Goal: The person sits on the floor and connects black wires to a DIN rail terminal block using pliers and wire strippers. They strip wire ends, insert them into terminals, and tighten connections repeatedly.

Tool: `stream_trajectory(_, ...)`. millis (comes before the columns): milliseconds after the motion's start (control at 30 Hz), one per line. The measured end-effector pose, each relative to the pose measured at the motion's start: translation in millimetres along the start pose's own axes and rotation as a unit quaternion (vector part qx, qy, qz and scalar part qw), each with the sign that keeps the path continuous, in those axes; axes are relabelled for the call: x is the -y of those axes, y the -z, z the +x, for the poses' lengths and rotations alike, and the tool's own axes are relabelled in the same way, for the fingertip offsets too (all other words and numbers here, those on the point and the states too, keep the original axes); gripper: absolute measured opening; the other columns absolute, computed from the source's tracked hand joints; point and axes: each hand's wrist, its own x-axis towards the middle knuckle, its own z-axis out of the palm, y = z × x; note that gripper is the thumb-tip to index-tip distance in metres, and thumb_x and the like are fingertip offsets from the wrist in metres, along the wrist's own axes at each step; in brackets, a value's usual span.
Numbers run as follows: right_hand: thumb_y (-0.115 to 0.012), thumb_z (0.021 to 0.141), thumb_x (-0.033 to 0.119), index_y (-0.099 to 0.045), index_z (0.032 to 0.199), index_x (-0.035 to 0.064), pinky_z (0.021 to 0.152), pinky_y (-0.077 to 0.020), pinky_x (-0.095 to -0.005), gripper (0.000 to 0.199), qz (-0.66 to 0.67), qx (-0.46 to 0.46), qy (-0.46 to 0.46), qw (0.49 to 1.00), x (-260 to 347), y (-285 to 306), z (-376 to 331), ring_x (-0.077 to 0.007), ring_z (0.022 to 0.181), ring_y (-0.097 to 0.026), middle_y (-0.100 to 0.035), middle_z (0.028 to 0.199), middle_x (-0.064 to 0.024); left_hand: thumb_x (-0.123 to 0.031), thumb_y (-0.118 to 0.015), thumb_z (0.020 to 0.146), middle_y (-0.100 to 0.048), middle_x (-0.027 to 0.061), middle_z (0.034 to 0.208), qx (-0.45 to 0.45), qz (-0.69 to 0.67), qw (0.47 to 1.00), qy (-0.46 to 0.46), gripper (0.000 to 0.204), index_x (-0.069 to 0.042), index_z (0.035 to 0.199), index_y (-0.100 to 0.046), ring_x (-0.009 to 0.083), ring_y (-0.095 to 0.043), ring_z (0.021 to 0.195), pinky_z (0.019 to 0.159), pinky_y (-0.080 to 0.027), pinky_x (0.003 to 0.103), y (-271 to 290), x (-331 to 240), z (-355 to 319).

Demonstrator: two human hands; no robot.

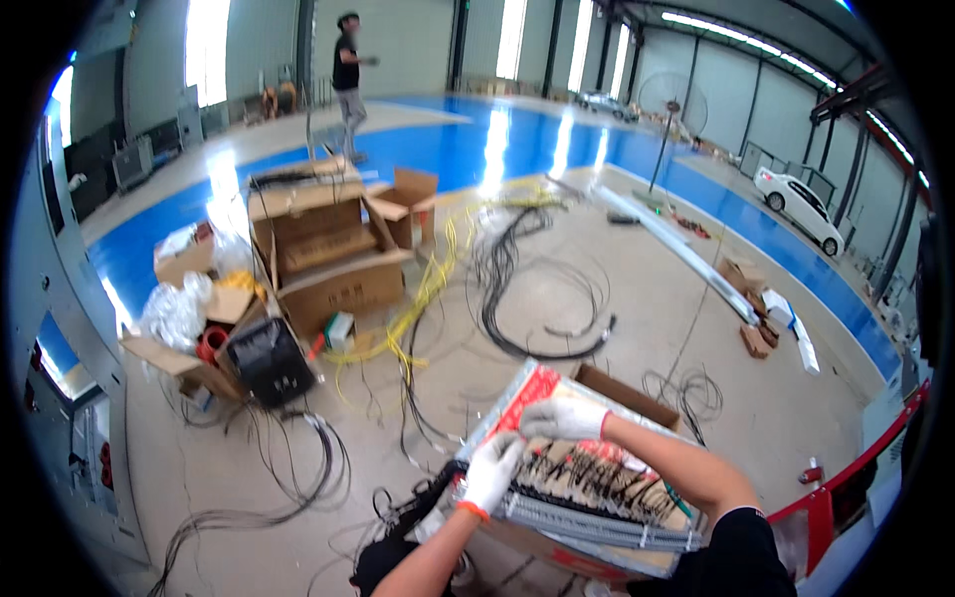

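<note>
Both of my hands wear white gloves and come together over a cardboard box (557, 553) that has a cluttered top. My left hand (491, 472) has an orange cuff; its fingers are closed at the near left part of that top. Just right of and beyond it, my right hand (563, 419) bends its closed fingers down toward the left fingertips. Whatever they pinch is too small to make out. Below the right hand lies a row of short black wires (597, 482). Grey ribbed strips (587, 522) run along the near edge, and a red-and-white sheet (532, 390) lies at the far left.
Black cable coils (497, 289) and yellow cables (403, 323) lie on the floor ahead. Open cartons (338, 289) and a black case (271, 362) stand to the left. Long metal profiles (686, 254) lie to the right. A person (347, 85) stands far back; a white car (799, 207) is parked right.
</note>
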Motion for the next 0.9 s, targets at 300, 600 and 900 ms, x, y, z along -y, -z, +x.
stream_trajectory(300, -0.055, 0.101, 0.036, -0.065, 0.111, 0.0063, 0.080, -0.0528, -0.0353, 0.033, 0.050, 0.041, -0.046, 0.997, -3.0, -1.7, -3.2, -0.0197, 0.088, -0.065, -0.069, 0.096, -0.0072, -0.026, -0.065, 0.095, -0.067, -0.0011, 0.079, -0.011, -0.046, 0.998, 0.032, 0.024, -0.004, 0.100, -0.073, 0.0048, -0.056, 0.071, 0.065, -0.046, 0.024, -4.6, -11.4, -2.0)
stream_trajectory(600, -0.056, 0.099, 0.027, -0.068, 0.108, 0.0028, 0.080, -0.0534, -0.0375, 0.029, 0.031, -0.050, -0.105, 0.993, 13.1, 12.5, -18.1, -0.0231, 0.084, -0.067, -0.071, 0.091, -0.0143, -0.017, -0.059, 0.099, -0.066, -0.0001, 0.088, -0.022, -0.054, 0.998, 0.026, 0.022, 0.001, 0.111, -0.067, 0.0053, -0.055, 0.076, 0.069, -0.046, 0.023, -11.6, 3.1, 3.2)
stream_trajectory(900, -0.063, 0.093, 0.035, -0.072, 0.098, 0.0138, 0.072, -0.0526, -0.0405, 0.023, -0.225, -0.032, 0.021, 0.974, 16.6, 5.8, -8.4, -0.0297, 0.076, -0.068, -0.070, 0.081, -0.0118, -0.015, -0.057, 0.099, -0.059, -0.0030, 0.079, -0.022, -0.046, 0.997, 0.060, 0.019, -0.001, 0.107, -0.066, 0.0034, -0.049, 0.066, 0.058, -0.041, 0.022, -14.1, -5.5, 4.3)
